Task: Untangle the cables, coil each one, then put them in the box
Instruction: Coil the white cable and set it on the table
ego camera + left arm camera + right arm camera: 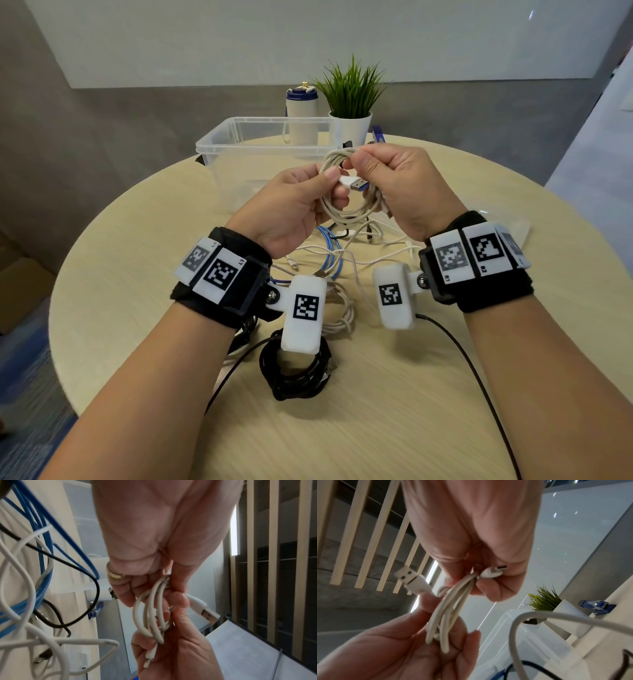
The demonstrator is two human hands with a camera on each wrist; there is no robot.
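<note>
Left hand (291, 209) and right hand (406, 192) close together in mid-air, both curled, each grip a thumb-side pinch.

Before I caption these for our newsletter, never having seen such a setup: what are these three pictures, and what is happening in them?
No machine here: a person works bare-handed, wearing black wrist straps with printed markers and a small camera each. The wide picture comes from a camera on the head, looking down; the other two look along each wrist at the fingers. The left hand and the right hand together hold one coiled white cable, its USB plug sticking out between them. On the round table lie a coiled black cable and a loose tangle of white and blue cables. Behind stand a clear box, a plant and a bottle.
</note>
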